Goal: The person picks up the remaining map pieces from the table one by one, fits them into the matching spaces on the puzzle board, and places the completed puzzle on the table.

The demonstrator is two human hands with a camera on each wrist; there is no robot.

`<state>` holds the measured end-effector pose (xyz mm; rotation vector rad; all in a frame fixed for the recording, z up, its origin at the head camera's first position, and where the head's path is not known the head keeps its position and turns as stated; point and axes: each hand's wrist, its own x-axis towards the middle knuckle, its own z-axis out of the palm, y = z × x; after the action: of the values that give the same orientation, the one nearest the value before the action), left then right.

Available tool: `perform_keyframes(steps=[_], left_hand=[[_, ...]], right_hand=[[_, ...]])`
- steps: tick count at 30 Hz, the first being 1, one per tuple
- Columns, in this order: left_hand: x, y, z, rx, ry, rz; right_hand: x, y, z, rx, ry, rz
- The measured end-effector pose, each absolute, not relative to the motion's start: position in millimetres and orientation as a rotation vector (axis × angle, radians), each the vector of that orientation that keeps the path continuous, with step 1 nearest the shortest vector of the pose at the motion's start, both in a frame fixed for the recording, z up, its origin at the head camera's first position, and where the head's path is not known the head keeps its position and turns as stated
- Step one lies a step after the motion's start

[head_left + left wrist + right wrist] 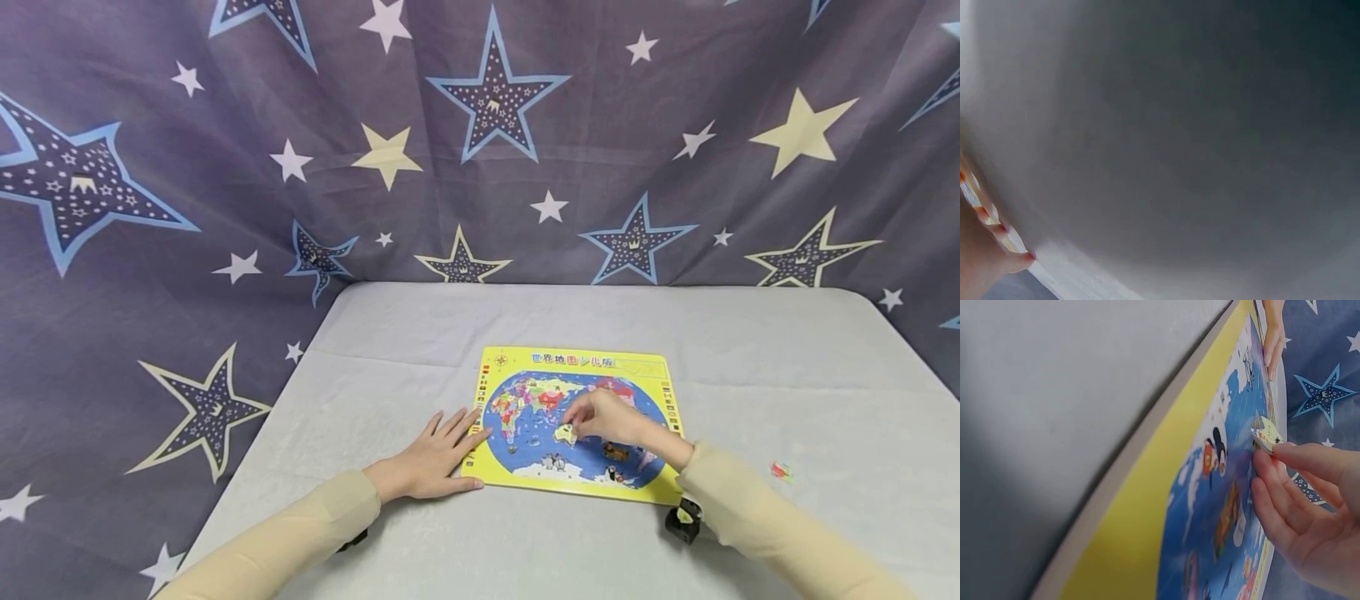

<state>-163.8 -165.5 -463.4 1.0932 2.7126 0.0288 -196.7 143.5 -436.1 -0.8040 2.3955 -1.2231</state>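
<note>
A world map puzzle board (495, 472) with a yellow border lies flat on the table. My right hand (609, 417) is over its middle and pinches a small pale yellow puzzle piece (564, 433), shaped like Australia, between thumb and fingers. In the right wrist view that piece (1267, 434) is tilted against the blue sea, fingertips of the right hand (1310, 506) close to the board. My left hand (431, 458) rests with fingers spread, fingertips on the board's left border and thumb near its lower left corner. The left wrist view catches only part of the left hand (979, 256).
On the table right of the board lies a small red and green piece (782, 472). A black wrist camera (684, 522) hangs under the right sleeve. The grey cloth-covered table (420, 333) meets a star-patterned curtain (525, 217) behind and at the left.
</note>
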Motion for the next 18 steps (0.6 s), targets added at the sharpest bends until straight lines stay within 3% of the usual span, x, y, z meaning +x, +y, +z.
perform_keyframes(steps=[18], left_hand=[[-163.7, -165.6, -463.8, 1.093, 2.717, 0.032]], right_hand=[[-195.4, 138.4, -440.8, -0.761, 2.458, -1.164]])
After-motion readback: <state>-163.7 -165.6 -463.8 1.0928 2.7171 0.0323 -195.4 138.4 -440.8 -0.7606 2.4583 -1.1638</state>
